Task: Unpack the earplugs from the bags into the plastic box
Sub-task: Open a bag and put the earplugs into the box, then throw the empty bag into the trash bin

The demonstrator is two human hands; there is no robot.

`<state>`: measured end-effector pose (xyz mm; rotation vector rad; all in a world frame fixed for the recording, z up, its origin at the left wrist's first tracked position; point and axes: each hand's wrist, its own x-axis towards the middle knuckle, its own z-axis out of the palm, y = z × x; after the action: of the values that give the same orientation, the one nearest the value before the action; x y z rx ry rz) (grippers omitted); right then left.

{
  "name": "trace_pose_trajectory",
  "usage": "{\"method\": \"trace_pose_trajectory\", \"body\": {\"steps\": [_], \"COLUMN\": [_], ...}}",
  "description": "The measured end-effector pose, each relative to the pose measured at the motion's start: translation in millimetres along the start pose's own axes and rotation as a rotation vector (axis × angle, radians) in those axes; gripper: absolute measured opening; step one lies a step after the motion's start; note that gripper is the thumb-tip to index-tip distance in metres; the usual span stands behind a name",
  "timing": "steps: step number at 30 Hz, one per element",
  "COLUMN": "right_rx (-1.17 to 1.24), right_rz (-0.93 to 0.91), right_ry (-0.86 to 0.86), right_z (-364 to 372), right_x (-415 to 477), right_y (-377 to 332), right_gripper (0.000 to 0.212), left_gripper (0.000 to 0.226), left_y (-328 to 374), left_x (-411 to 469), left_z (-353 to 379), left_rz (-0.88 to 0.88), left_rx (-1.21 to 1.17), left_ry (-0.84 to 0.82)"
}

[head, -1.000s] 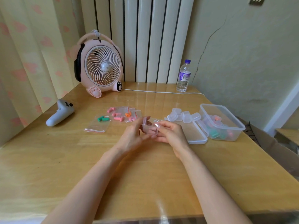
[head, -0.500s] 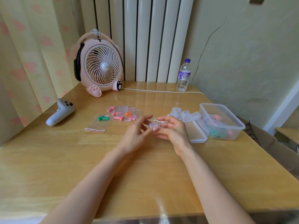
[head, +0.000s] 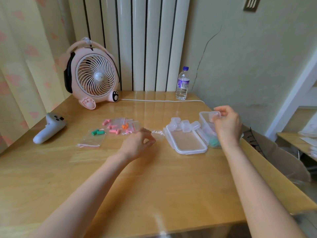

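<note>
My right hand (head: pixel 227 125) is over the clear plastic box (head: pixel 203 117) at the right and pinches a small clear case (head: pixel 215 115) at its fingertips. Green and pink earplugs show through the box wall below my wrist. The box's lid (head: pixel 187 143) lies flat beside it, with several small clear cases (head: pixel 183 125) along its far edge. My left hand (head: pixel 139 143) rests on the table with loosely curled fingers and holds nothing; an empty clear bag (head: pixel 158 134) lies just past its fingertips. Bags with pink and orange earplugs (head: pixel 120 127) and one with green earplugs (head: pixel 93 136) lie further left.
A pink desk fan (head: pixel 94 79) stands at the back left, its white cable (head: pixel 163 101) running right to a water bottle (head: pixel 182 85). A white controller (head: pixel 48 129) lies at the left edge. A cardboard box (head: pixel 277 157) sits off the table's right side.
The hands have parted. My right hand carried the small clear case to the right, over the plastic box. My left hand let go and stayed near the table's middle.
</note>
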<state>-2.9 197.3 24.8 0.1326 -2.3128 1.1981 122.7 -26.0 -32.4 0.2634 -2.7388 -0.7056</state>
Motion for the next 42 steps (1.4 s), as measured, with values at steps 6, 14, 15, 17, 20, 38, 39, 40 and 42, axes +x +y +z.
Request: {"method": "trace_pose_trajectory", "body": {"steps": [6,14,15,17,20,38,39,40,42], "right_rx": [-0.093,0.175,0.223,0.323,0.515,0.254,0.194,0.138,0.038], "right_rz": [-0.127,-0.370,-0.360,-0.312,-0.206,0.357,0.406,0.458,0.554], "right_ry": [-0.153,-0.490,-0.593,-0.753,-0.752,-0.692,-0.707,-0.707,-0.651], "right_z": [-1,12,9,-2,-28,-239,-240,-239,-231], "right_x": [1,-43,-47,-53,-56,-115,-123,-130,-147], "right_y": [19,5,3,0,2,198,215,233,270], "right_gripper": [0.024,0.048,0.058,0.069,0.045,0.007,0.007,0.007,0.005], "left_gripper": [0.036,0.025,0.025,0.026,0.030,0.018,0.019,0.020,0.019], "left_y": [-5,24,35,55,81,210,214,217,224], "left_x": [9,-2,-5,-9,-15,-50,-52,-54,-59], "left_z": [25,11,6,-2,-3,95,99,104,111], "left_rz": [-0.005,0.211,0.251,0.333,0.428,0.491,0.502,0.511,0.525], "left_rx": [0.182,-0.112,-0.185,-0.267,-0.318,-0.572,-0.575,-0.578,-0.575], "left_ry": [-0.130,0.200,0.190,0.158,0.081,-0.101,-0.106,-0.109,-0.115]}}
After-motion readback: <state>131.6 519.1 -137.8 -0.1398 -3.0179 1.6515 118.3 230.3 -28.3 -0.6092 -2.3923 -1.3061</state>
